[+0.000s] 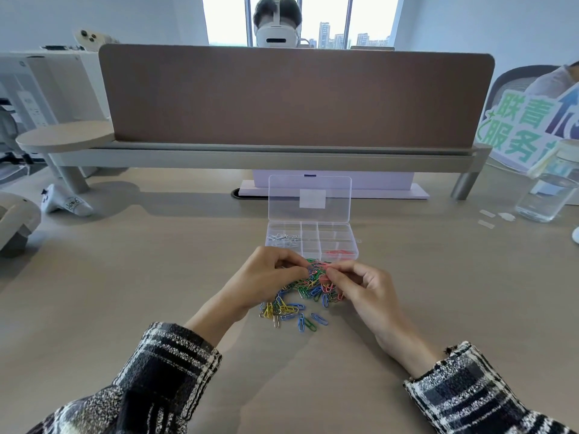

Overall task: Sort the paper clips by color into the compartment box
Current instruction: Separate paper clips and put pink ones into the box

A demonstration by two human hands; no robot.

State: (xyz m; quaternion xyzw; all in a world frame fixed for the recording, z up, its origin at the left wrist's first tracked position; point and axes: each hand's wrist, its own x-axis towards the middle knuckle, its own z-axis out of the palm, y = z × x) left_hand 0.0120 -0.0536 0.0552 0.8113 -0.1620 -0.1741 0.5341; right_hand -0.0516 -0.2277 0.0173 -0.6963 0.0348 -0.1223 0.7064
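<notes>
Both left hand (266,277) and right hand (366,291) pinch tangled paper clips (302,292) between them; snagged wrong-coloured neighbours could ride along.

A pale desk (125,277) with a wood-grain look and a smooth, matt finish carries a compartment box (313,242) of clear, glossy plastic, its raised lid (282,198) equally transparent and bearing a white, matt label (312,198) that looks like paper. Near it, the paper clips (294,308) are thin wire with a shiny coloured coating in blue, green, yellow and pink; those in the box's left compartment look white or silvery. Along the far edge, a brown partition (294,95) appears felt-like and dull. At far right stands a clear, glossy glass jar (545,198). The sleeves (163,371) at the near edge are coarse woven cloth in black-and-white check.
</notes>
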